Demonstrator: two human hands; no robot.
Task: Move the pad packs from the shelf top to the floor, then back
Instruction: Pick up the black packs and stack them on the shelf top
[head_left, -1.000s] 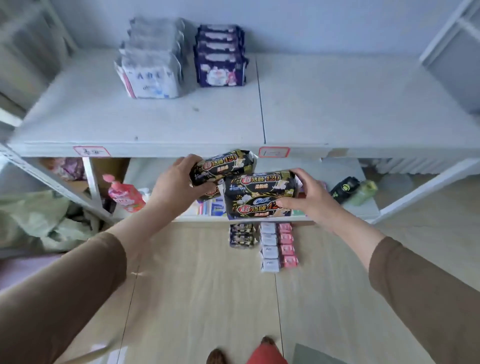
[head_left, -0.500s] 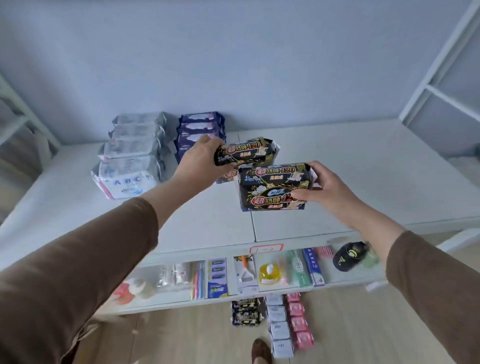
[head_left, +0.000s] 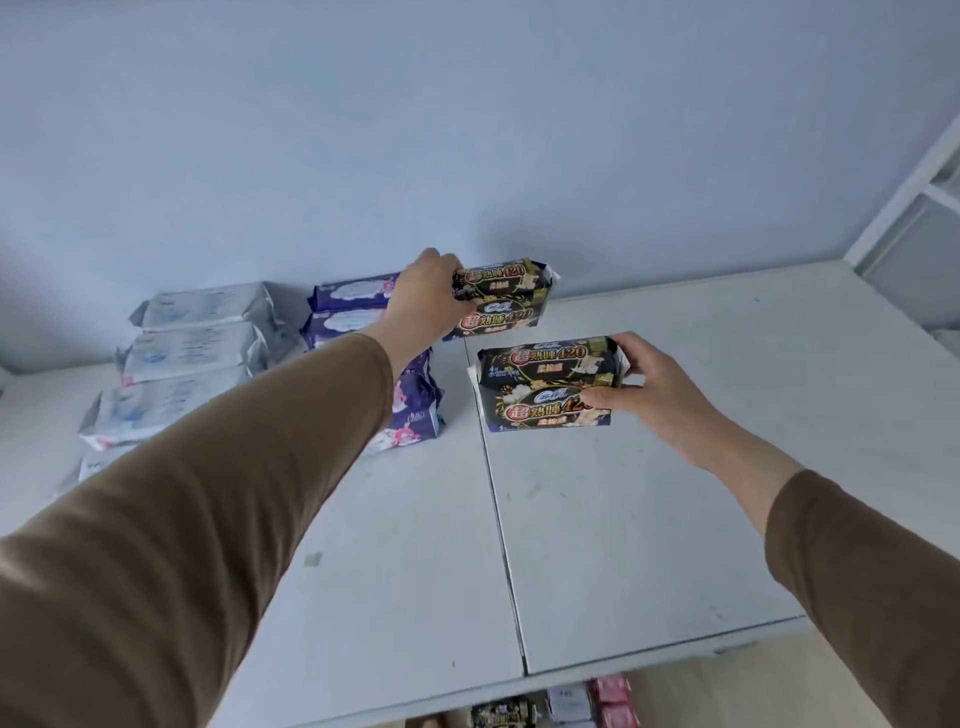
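Head view, only one.

Left hand (head_left: 426, 296): reached far over the white shelf top (head_left: 649, 519), clamped on left end of a black-gold pad pack (head_left: 506, 299). Looks like 2 packs stacked there, top one w/ red-gold "420" print, 2nd under it w/ same print; can't tell if both are gripped or just the upper. Pack sits near back wall (head_left: 467, 130), just right of the purple packs (head_left: 353, 306); can't tell if resting on shelf or held just above.

Right hand (head_left: 649, 387): wrapped round right end of another black-gold pair (head_left: 545, 384), thumb on front face, fingers over top & right side. Again 2 packs stacked, same print. Lower edge at or just over shelf surface, contact unclear. Positioned nearer the front than left-hand pair, right of the seam (head_left: 501, 519) running front-to-back between the 2 shelf boards.

Brown sleeves (head_left: 208, 519) on both arms, left arm crossing over part of purple row.

Elsewhere on shelf top: purple packs in a row front-to-back, nearest one w/ pink floral print (head_left: 415, 415). Left of that, a row of white packs (head_left: 192, 348), also front-to-back, partly hidden by left sleeve.

Below front edge of shelf: floor strip w/ more packs – a black-gold one (head_left: 501, 714), a white one (head_left: 569, 701), pink ones (head_left: 613, 701). All cut off by frame bottom.

Far right: white frame of another rack (head_left: 914, 182).
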